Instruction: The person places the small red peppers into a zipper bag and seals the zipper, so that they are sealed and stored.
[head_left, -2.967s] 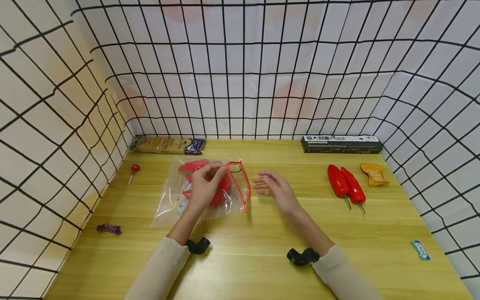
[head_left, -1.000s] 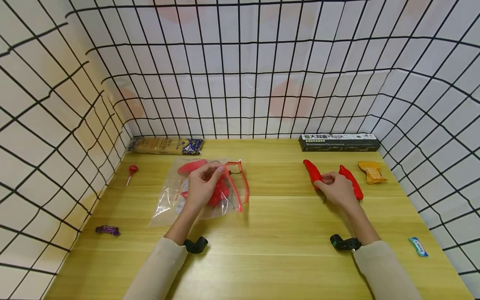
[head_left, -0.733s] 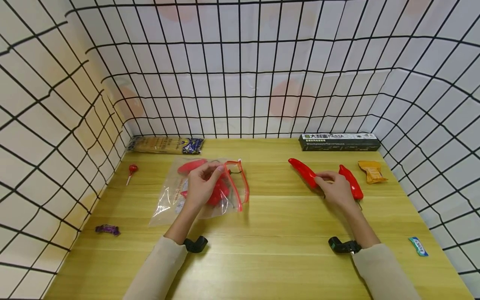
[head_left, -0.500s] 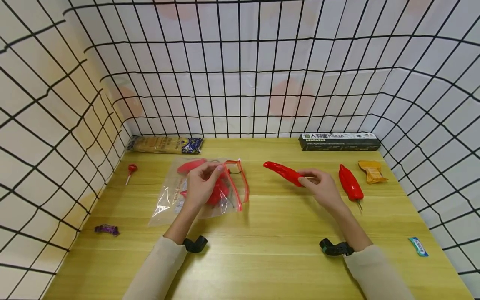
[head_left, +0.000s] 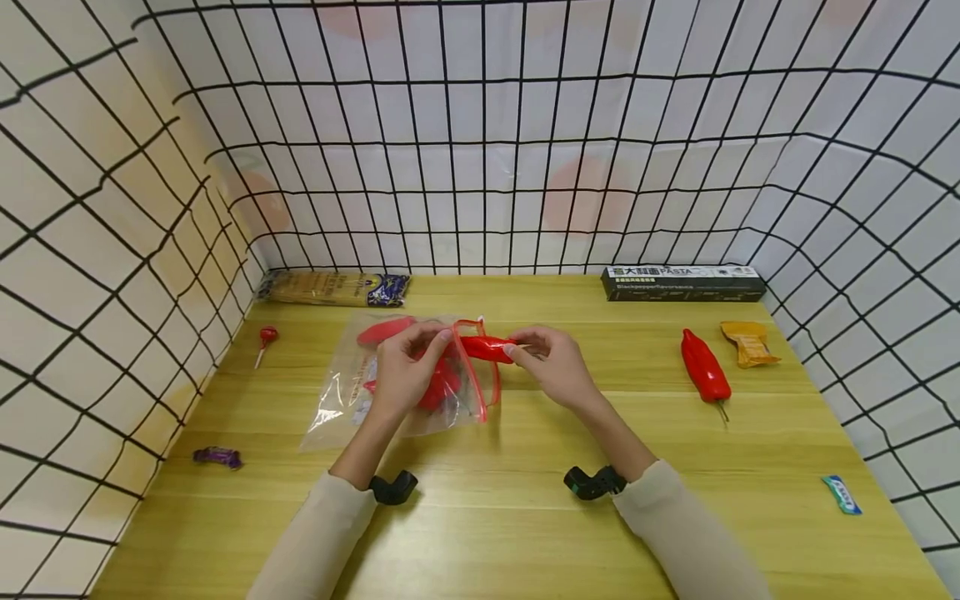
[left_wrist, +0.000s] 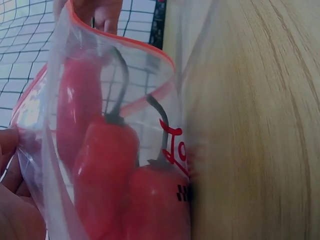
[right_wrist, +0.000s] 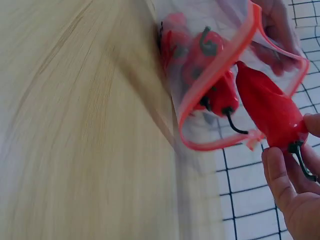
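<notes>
My left hand (head_left: 405, 371) pinches the upper side of a clear zip bag (head_left: 333, 408) near its red-edged mouth, which gapes to the right. Several red chili peppers (left_wrist: 105, 165) with dark green stems lie in the bag. My right hand (head_left: 558, 365) grips another red chili pepper (right_wrist: 270, 107) by its stem end. Its pointed tip is inside the bag's mouth, while the stem end is outside. A single red chili pepper (head_left: 705, 367) lies on the table to the right.
A noodle pack (head_left: 333, 289) and a pasta box (head_left: 682, 285) lie along the back. At left are a lollipop (head_left: 267, 335) and a purple-wrapped candy (head_left: 217, 457). An orange packet (head_left: 750, 344) and a small blue-green packet (head_left: 842, 495) lie at right. Black wire mesh (head_left: 487, 150) stands around the table.
My right hand took one of the two chili peppers on the right and carried it left, tip first, into the bag's mouth. My left hand has stayed at the bag.
</notes>
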